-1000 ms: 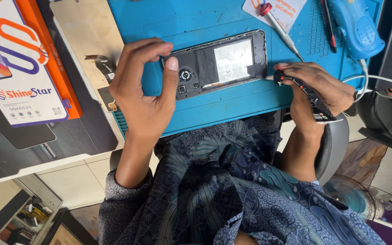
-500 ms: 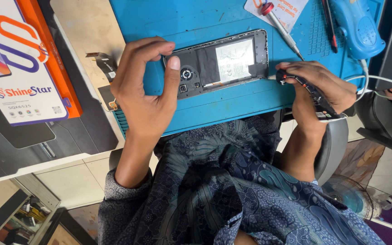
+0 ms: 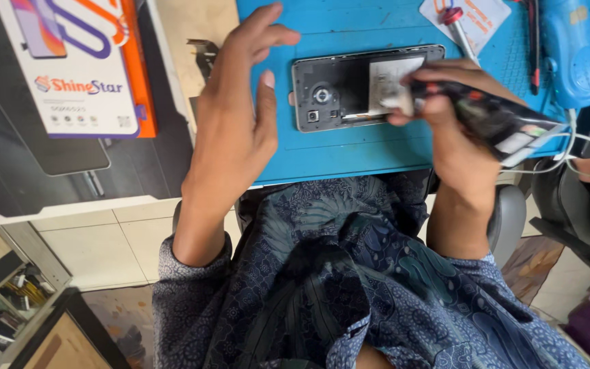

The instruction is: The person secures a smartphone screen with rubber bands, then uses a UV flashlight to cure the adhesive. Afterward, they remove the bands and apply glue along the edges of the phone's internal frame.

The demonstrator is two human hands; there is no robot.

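An opened phone (image 3: 339, 96), its back off and dark insides showing, lies flat on a blue work mat (image 3: 349, 147). My left hand (image 3: 237, 116) hovers at the phone's left end with fingers spread, holding nothing. My right hand (image 3: 445, 116) grips a dark corded electric tool (image 3: 493, 119) and brings its tip over the pale plate at the phone's right half. The tool's white cable (image 3: 582, 147) trails off to the right.
A white and orange box (image 3: 76, 61) lies on a dark surface at the left. A red-topped screwdriver (image 3: 460, 31), a white card (image 3: 476, 20) and a blue device (image 3: 571, 51) sit at the mat's far right. A chair armrest (image 3: 507, 215) is by my right elbow.
My left hand has let go of the phone's left end and opened. My right hand has swung the tool from the phone's right side to over it.
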